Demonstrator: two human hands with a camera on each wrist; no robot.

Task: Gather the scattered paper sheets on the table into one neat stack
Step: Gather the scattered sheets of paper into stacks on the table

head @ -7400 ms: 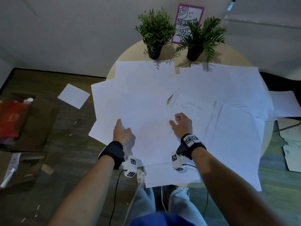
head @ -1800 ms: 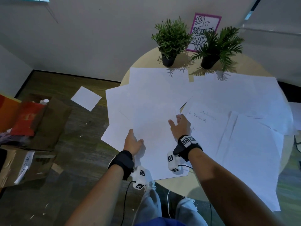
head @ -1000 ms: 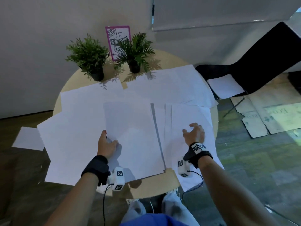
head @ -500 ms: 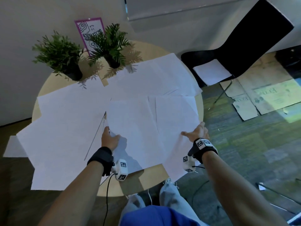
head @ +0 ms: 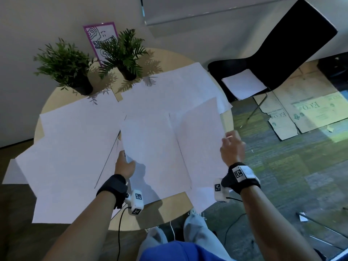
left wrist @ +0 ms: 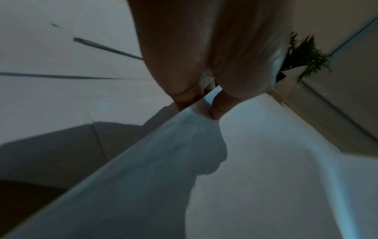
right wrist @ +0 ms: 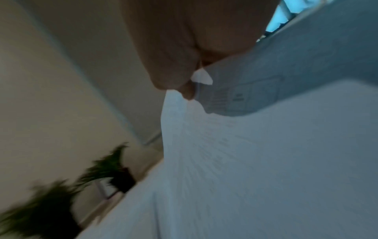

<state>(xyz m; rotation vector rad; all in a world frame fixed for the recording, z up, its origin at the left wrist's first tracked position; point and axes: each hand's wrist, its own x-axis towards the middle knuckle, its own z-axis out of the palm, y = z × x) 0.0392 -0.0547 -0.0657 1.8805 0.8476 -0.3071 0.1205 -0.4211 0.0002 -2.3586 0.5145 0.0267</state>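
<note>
Several white paper sheets lie spread and overlapping across a round wooden table (head: 169,208). My left hand (head: 125,163) grips the left edge of a central sheet (head: 150,147), thumb on top; the left wrist view shows that pinch (left wrist: 204,93) on the paper edge (left wrist: 163,161). My right hand (head: 231,147) pinches the right edge of another sheet (head: 199,132), which is lifted and tilted at the table's right rim. In the right wrist view, that hand (right wrist: 194,84) holds the raised sheet (right wrist: 245,161). More sheets lie at the left (head: 71,147) and the back right (head: 175,87).
Two potted plants (head: 66,65) (head: 126,51) and a pink-framed card (head: 98,34) stand at the table's back. A black chair (head: 282,44) at the right holds a paper sheet (head: 243,85). Flattened cardboard (head: 310,110) lies on the floor beyond it.
My right hand slid from the sheet's middle to its right edge, took hold and lifted it. The left hand kept its grip. The view swung toward the right.
</note>
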